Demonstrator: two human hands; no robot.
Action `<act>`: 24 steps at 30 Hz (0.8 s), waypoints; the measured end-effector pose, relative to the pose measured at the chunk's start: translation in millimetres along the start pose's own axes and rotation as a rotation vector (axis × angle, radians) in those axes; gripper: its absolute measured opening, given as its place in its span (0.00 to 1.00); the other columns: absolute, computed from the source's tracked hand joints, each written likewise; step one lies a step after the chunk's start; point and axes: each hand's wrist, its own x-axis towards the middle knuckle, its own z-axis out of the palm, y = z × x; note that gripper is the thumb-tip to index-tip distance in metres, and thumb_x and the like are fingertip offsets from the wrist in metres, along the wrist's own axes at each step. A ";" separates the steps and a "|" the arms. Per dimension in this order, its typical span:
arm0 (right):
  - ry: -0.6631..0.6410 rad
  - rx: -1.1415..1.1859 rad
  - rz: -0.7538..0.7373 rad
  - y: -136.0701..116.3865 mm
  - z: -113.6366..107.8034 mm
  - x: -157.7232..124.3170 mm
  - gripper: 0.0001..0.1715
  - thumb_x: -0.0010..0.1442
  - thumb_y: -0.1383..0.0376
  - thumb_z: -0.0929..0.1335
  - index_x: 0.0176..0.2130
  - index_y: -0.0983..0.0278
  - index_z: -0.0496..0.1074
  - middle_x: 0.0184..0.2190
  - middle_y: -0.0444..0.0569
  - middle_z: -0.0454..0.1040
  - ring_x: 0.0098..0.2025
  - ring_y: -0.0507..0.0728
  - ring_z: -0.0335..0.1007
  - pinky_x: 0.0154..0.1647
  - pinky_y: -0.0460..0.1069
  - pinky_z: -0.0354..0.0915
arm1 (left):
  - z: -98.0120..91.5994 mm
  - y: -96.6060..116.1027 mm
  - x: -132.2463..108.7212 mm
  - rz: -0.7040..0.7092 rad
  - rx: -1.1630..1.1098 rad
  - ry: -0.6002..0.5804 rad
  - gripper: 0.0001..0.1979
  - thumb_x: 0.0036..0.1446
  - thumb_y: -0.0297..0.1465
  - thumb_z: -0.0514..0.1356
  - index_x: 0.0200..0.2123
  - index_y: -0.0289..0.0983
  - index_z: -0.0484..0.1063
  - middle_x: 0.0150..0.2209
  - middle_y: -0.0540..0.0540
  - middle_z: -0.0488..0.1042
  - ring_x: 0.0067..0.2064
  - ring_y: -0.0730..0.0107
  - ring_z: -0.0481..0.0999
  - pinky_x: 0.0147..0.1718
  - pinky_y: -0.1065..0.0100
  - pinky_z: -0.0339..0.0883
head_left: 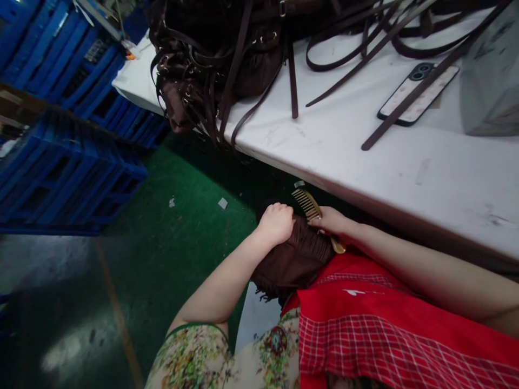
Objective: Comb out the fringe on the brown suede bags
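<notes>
My left hand is closed in a fist on a brown fringed fabric piece that lies over my lap, below the table edge. My right hand grips a tan wooden comb, whose teeth stand at the top of the brown fringe. A red apron with a checked hem covers my lap beneath the fabric.
A white table carries a heap of brown bags and straps, several loose brown straps, a phone and a grey bag. Blue plastic crates are stacked at left on a green floor.
</notes>
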 end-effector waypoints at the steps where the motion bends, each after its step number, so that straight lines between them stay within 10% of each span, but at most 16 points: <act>1: -0.018 0.010 0.003 1.2 1.5 -1.1 0.08 0.49 0.69 0.69 0.34 0.65 0.68 0.16 0.38 0.66 0.14 0.48 0.57 0.14 0.43 0.53 | 0.0 2.7 4.2 -0.008 -0.025 0.008 0.11 0.61 0.32 0.52 0.37 0.33 0.72 0.40 0.38 0.75 0.45 0.54 0.74 0.45 0.58 0.66; 9: -0.031 0.294 -0.065 -0.9 -4.6 -16.4 0.15 0.46 0.63 0.73 0.33 0.65 0.67 0.13 0.34 0.61 0.13 0.45 0.52 0.13 0.41 0.49 | 24.0 4.7 29.4 -0.272 -0.611 -0.089 0.23 0.52 0.49 0.60 0.36 0.33 0.72 0.35 0.40 0.77 0.37 0.60 0.76 0.35 0.65 0.67; 19: -0.152 0.359 -0.070 2.1 -16.5 -25.1 0.17 0.47 0.63 0.73 0.36 0.65 0.68 0.19 0.37 0.66 0.14 0.44 0.52 0.12 0.41 0.47 | 37.3 1.8 29.5 -0.096 -1.134 -0.292 0.19 0.47 0.44 0.64 0.32 0.33 0.74 0.29 0.49 0.73 0.30 0.72 0.69 0.31 0.71 0.61; 24: -0.116 0.408 -0.027 7.0 -24.5 -20.5 0.19 0.45 0.65 0.73 0.39 0.65 0.68 0.16 0.34 0.62 0.13 0.44 0.50 0.12 0.41 0.46 | 36.2 -0.3 24.8 -0.263 -1.387 -0.081 0.17 0.54 0.45 0.59 0.28 0.35 0.68 0.19 0.55 0.62 0.21 0.79 0.59 0.23 0.74 0.53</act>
